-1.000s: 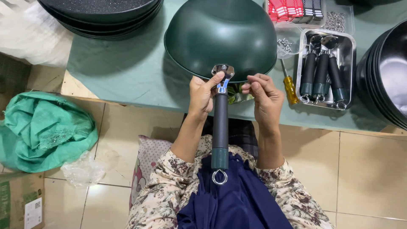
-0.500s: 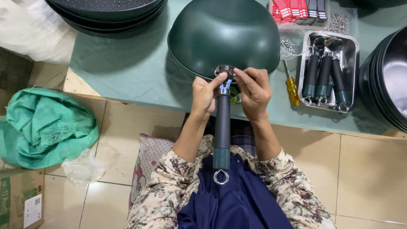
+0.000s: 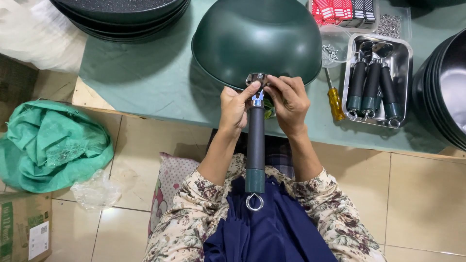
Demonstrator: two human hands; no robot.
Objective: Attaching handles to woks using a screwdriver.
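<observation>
Green surface (image 3: 145, 82): stacked pans (image 3: 121, 14) rear left, steel tray (image 3: 405, 82) of handles and yellow screwdriver (image 3: 335, 102) right. Left hand (image 3: 235, 104) and right hand (image 3: 289, 99), grips pressed together, pinch the handle (image 3: 256, 145) bracket at the upturned green wok (image 3: 257, 39)'s rim. Open floor lies below the surface edge.

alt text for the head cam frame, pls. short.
Seen from above, a person's left hand and right hand pinch the metal bracket end of a dark pan handle against the rim of an upturned green wok on a green table. A steel tray of spare handles and a yellow screwdriver lie to the right.
</observation>
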